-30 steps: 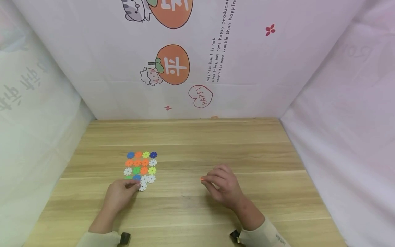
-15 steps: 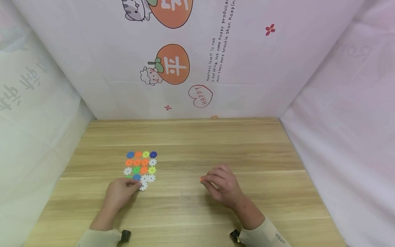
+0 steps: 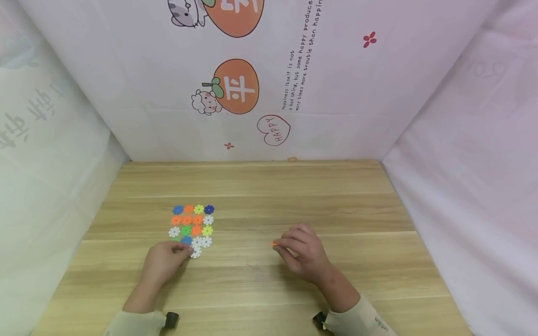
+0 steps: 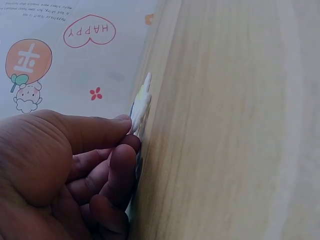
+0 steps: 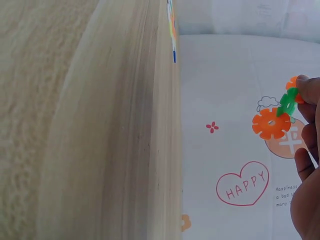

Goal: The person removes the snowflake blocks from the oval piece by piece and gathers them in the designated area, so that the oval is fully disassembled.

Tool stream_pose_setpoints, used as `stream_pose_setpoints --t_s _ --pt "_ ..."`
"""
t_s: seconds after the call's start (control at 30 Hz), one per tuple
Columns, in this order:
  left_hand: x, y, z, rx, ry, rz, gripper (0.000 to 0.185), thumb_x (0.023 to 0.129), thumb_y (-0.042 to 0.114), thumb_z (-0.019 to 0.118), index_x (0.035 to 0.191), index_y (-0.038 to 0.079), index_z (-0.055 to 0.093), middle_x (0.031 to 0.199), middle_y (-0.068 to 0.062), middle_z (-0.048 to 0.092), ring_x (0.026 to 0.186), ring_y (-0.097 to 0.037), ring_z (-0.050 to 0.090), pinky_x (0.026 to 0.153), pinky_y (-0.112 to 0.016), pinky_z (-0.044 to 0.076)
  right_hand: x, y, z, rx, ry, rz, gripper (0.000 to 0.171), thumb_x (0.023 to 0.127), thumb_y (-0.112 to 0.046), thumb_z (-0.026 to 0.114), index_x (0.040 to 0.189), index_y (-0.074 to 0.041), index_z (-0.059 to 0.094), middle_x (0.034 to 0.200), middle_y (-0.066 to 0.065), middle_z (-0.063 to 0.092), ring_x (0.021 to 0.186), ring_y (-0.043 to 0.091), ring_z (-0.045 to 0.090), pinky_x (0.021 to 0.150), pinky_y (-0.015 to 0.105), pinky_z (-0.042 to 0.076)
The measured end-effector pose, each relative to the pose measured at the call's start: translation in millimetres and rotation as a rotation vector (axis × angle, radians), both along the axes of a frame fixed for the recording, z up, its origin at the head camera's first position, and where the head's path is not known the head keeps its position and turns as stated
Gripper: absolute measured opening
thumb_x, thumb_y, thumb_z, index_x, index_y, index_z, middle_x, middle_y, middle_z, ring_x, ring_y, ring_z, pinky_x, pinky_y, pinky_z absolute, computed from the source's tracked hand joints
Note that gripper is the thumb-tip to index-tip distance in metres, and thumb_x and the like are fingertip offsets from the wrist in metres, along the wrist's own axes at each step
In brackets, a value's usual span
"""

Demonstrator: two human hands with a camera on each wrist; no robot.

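Note:
My left hand (image 3: 164, 262) pinches the edge of a white notched snowflake disc (image 3: 195, 252) at the near side of a block of such discs on the table. In the left wrist view, thumb and fingertips meet at that white disc (image 4: 142, 107), close to the tabletop. The fingers hide part of the block's nearest row. Off to the right, my right hand (image 3: 304, 254) holds small linked snowflake discs above the table; only an orange tip shows from the head. The right wrist view shows an orange disc (image 5: 271, 123) joined to a green disc (image 5: 287, 102), with more orange in the fingertips.
Flat discs in blue, orange, yellow, green and white lie in rows, among them a dark blue disc (image 3: 208, 209) at the far right corner. A printed white cloth (image 3: 328, 93) walls the wooden table (image 3: 252, 186) at the back and both sides.
The white disc at my left fingertips has shifted slightly to the right and away from me. My right hand stays nearly still with its linked discs.

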State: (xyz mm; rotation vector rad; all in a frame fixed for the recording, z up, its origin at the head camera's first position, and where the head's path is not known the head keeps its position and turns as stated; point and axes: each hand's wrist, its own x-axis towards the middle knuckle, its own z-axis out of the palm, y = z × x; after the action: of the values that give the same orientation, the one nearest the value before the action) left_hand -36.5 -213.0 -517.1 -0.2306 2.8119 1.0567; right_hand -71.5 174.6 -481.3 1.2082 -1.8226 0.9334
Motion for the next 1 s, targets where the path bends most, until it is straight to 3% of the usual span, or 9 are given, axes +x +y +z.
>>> stream_pose_setpoints --t_s 0.3,0.43,0.63,0.77,1.0 --pt "1.4 1.5 2.7 0.035 -0.013 0.012 0.027 0.095 0.032 0.076 0.1 0.006 0.08 0.081 0.003 0.075 0.071 -0.013 0.063 0.064 -0.031 0.052 0.7 0.4 -0.7 -0.002 0.001 -0.007 0.007 0.094 -0.015 0.078 0.094 -0.008 0.08 0.084 -0.002 0.071 0.079 0.02 0.06 0.075 0.034 0.047" --pt "1.8 1.6 2.0 0.024 -0.004 0.005 0.026 0.095 0.032 0.076 0.1 0.008 0.081 0.091 -0.002 0.077 0.08 -0.017 0.067 0.069 -0.033 0.054 0.8 0.5 -0.6 -0.002 0.0 -0.003 0.007 0.094 -0.014 0.078 0.094 -0.007 0.08 0.084 -0.002 0.071 0.079 0.02 0.06 0.074 0.034 0.047" --pt "1.7 1.4 -0.7 0.004 -0.012 -0.009 0.019 0.094 0.03 0.076 0.097 0.012 0.082 0.104 -0.007 0.078 0.1 -0.029 0.071 0.084 -0.047 0.057 0.9 0.5 -0.7 -0.006 0.0 0.002 0.007 0.094 -0.014 0.078 0.094 -0.007 0.079 0.083 -0.001 0.071 0.079 0.021 0.06 0.074 0.034 0.047" --pt "1.1 1.4 -0.1 0.0 -0.034 -0.016 0.02 0.093 0.031 0.076 0.097 0.012 0.081 0.105 -0.009 0.078 0.102 -0.032 0.071 0.086 -0.051 0.056 1.0 0.7 -0.8 -0.007 0.002 0.001 0.007 0.094 -0.014 0.077 0.093 -0.007 0.079 0.083 -0.001 0.07 0.078 0.02 0.06 0.074 0.034 0.047" --pt "1.7 1.8 2.3 0.002 -0.042 -0.02 0.02 0.091 0.03 0.078 0.096 0.011 0.081 0.101 -0.007 0.078 0.096 -0.028 0.071 0.082 -0.048 0.057 1.4 0.6 0.0 -0.002 0.001 0.001 0.006 0.094 -0.013 0.077 0.093 -0.007 0.079 0.084 -0.001 0.07 0.078 0.02 0.06 0.073 0.034 0.047"
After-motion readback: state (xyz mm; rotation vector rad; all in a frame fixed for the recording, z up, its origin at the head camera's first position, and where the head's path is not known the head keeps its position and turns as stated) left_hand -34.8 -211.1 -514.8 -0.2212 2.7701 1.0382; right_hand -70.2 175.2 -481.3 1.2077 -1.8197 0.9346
